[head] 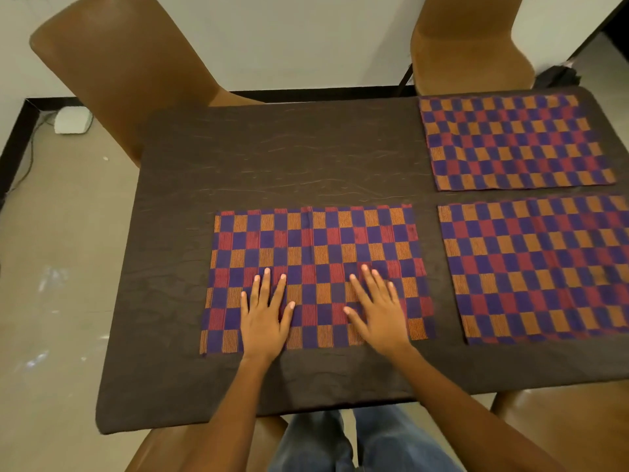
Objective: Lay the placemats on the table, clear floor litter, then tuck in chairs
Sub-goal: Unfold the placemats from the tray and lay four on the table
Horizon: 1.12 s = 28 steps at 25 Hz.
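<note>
Three checked placemats in purple, red and orange lie on the dark brown table (272,158). The near-left placemat (316,240) has both my hands pressed flat on its near half. My left hand (265,318) lies palm down with fingers spread. My right hand (377,311) lies the same way beside it. A second placemat (537,267) lies at the near right, a third placemat (514,141) at the far right. The table's far-left quarter shows only bare cloth.
A brown chair (119,63) stands angled at the far left, another brown chair (473,46) at the far right. Brown chair seats show near my legs (160,447) and at the lower right (571,420). A white box (73,120) with cables sits on the floor by the wall.
</note>
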Each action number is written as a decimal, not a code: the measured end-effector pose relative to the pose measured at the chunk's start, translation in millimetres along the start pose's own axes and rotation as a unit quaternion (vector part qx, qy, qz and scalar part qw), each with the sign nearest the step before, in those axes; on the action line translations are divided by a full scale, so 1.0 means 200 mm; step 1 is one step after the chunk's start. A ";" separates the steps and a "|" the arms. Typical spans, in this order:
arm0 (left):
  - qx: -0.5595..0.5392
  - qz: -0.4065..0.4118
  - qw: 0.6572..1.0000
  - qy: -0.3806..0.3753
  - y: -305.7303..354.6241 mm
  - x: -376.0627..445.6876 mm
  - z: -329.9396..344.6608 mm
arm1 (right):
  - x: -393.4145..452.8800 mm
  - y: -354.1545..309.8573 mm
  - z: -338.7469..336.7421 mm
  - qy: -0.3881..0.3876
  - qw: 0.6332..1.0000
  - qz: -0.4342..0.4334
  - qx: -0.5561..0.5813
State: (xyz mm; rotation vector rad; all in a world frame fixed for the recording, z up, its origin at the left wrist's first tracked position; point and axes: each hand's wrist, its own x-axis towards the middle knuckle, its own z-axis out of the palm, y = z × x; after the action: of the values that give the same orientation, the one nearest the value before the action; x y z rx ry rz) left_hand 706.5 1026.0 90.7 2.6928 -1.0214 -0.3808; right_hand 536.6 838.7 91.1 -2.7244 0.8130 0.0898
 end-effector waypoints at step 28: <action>-0.003 0.075 0.997 -0.033 0.21 0.31 0.01 | 0.34 -0.27 0.01 -0.024 0.998 -0.060 0.015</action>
State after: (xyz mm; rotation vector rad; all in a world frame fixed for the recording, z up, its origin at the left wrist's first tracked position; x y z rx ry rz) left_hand 724.5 954.1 93.0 2.5929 -1.2296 -0.4447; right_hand 622.4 847.2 94.3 -2.7244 0.6296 0.1158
